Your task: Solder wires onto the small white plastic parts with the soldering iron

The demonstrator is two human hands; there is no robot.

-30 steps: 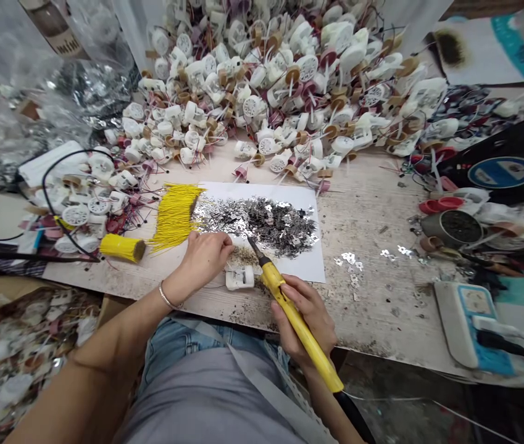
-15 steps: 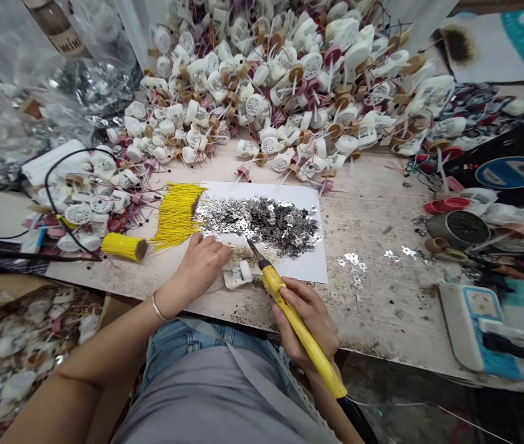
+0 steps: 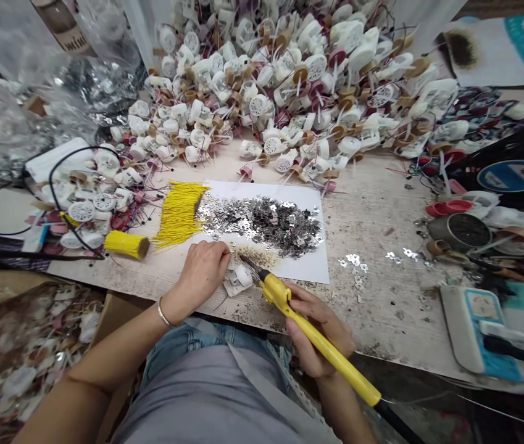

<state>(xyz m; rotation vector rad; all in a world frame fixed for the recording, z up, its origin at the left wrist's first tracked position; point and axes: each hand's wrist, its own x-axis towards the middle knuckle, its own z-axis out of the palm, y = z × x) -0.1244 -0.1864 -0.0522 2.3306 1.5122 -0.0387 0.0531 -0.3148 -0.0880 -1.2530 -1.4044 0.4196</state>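
Note:
My left hand [image 3: 202, 271] rests on the bench with its fingers around a small white plastic part [image 3: 237, 279] trailing thin wires. My right hand [image 3: 320, 333] grips a yellow-handled soldering iron [image 3: 321, 339] like a pen. Its metal tip points down-left, right by the white part; whether they touch is hard to tell. Beyond both hands lies a white paper sheet [image 3: 301, 268] under a heap of small silvery metal tabs [image 3: 266, 225]. A fan of yellow-sheathed wires [image 3: 179, 214] lies at the sheet's left edge.
A large heap of white plastic parts with wires [image 3: 266, 92] fills the back of the wooden bench [image 3: 382, 308]. A yellow wire bundle [image 3: 126, 244] lies left. A metal tin [image 3: 460, 231] and power strip [image 3: 472, 330] sit right. A parts box [image 3: 25, 364] stands lower left.
My left hand has closed over the white part, which now sits tilted instead of flat on the bench. The soldering iron has swung lower, with its tip nearer the part.

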